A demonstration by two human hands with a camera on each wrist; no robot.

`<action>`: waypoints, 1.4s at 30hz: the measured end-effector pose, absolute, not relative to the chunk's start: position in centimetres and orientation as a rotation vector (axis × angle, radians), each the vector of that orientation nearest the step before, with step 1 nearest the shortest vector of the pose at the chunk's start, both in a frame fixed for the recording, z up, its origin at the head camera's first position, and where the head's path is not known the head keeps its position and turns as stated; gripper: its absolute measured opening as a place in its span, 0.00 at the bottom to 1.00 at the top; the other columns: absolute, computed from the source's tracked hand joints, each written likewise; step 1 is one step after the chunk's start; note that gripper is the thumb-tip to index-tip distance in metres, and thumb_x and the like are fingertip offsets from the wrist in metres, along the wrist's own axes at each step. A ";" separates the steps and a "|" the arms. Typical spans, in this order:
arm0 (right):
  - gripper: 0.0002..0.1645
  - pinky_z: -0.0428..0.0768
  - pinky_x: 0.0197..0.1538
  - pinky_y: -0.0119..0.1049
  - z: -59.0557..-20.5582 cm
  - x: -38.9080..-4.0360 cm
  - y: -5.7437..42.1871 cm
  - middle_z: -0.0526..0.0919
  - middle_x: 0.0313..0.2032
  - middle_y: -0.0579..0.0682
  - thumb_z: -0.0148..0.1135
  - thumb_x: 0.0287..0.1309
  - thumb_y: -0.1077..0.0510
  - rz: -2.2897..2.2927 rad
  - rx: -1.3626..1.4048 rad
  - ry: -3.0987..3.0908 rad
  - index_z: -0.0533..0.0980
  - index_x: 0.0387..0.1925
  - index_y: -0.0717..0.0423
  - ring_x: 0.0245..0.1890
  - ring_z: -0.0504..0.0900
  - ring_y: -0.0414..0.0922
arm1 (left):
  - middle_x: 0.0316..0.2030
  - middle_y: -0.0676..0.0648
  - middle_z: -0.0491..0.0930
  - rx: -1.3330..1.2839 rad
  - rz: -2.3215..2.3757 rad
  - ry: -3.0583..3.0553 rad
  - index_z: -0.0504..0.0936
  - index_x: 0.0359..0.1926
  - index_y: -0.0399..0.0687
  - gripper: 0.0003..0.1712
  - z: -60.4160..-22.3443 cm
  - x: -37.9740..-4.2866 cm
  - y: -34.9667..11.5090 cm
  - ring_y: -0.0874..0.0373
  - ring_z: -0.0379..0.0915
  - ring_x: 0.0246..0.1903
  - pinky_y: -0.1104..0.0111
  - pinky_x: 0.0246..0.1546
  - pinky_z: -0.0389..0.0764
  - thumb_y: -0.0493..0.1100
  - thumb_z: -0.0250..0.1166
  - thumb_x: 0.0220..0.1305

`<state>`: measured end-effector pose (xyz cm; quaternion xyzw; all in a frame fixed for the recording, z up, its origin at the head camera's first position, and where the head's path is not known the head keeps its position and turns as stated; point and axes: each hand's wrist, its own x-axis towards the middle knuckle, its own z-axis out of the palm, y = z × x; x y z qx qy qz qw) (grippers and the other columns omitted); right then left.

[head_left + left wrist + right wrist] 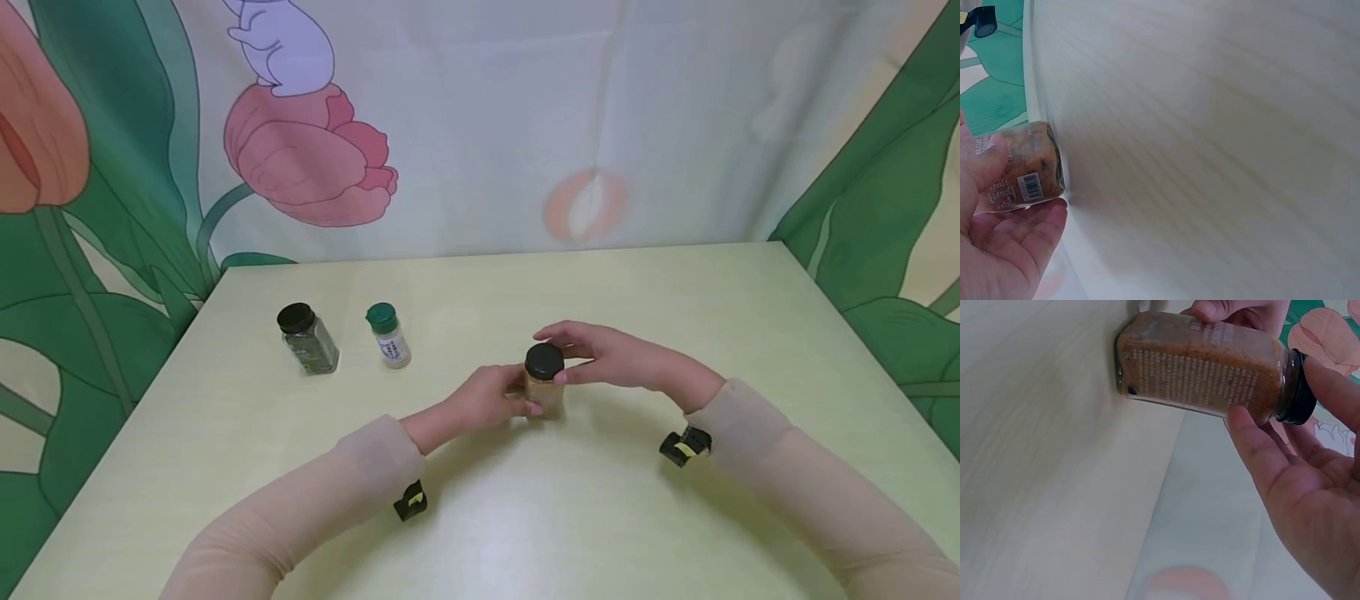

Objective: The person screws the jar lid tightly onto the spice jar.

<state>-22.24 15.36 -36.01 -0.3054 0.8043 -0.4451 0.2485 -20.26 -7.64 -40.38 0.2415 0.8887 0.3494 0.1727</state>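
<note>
A clear spice jar (pixel 551 398) with a black lid (pixel 544 360) stands upright on the table, filled with orange-brown seasoning. My left hand (pixel 483 398) grips its lower body; in the left wrist view the thumb lies across the label side near a barcode (pixel 1030 186). From the other side, my right hand (pixel 611 357) holds the top of the jar. The right wrist view shows the right thumb against the black lid (pixel 1299 390) and a fingertip touching the jar's shoulder, beside rows of small white print (pixel 1191 378).
On the left of the table stand a black-lidded jar (pixel 313 348) of dark green contents and a small green-capped shaker (pixel 392 340) with a white label. A curtain (pixel 480 125) printed with flowers hangs behind the table's (pixel 675 292) back edge.
</note>
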 end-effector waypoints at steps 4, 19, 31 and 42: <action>0.32 0.70 0.74 0.60 -36.5 -22.2 15.5 0.75 0.67 0.65 0.63 0.68 0.64 -1.232 -0.861 2.183 0.66 0.70 0.65 0.71 0.71 0.64 | 0.60 0.38 0.84 0.690 1.006 2.505 0.79 0.62 0.39 0.25 -40.7 -20.1 -7.6 0.47 0.79 0.64 0.55 0.69 0.76 0.45 0.70 0.67; 0.27 0.75 0.71 0.59 -37.1 -21.7 15.0 0.77 0.63 0.65 0.63 0.68 0.65 -1.290 -0.831 2.250 0.67 0.64 0.65 0.69 0.73 0.64 | 0.58 0.38 0.85 0.705 1.035 2.506 0.79 0.61 0.39 0.24 -40.3 -19.9 -7.5 0.46 0.80 0.63 0.55 0.68 0.77 0.43 0.70 0.67; 0.35 0.63 0.76 0.64 -36.4 -22.1 15.3 0.72 0.69 0.66 0.63 0.69 0.62 -1.238 -0.818 2.194 0.61 0.73 0.64 0.74 0.67 0.65 | 0.58 0.38 0.84 0.693 1.007 2.520 0.79 0.61 0.39 0.25 -40.4 -20.2 -7.6 0.46 0.80 0.63 0.54 0.68 0.77 0.43 0.71 0.67; 0.30 0.63 0.77 0.64 -36.4 -22.1 15.3 0.76 0.65 0.65 0.62 0.69 0.64 -1.263 -0.852 2.197 0.66 0.68 0.64 0.71 0.71 0.63 | 0.59 0.38 0.84 0.702 0.999 2.522 0.79 0.60 0.39 0.24 -40.3 -20.2 -7.6 0.46 0.79 0.64 0.54 0.68 0.77 0.44 0.70 0.67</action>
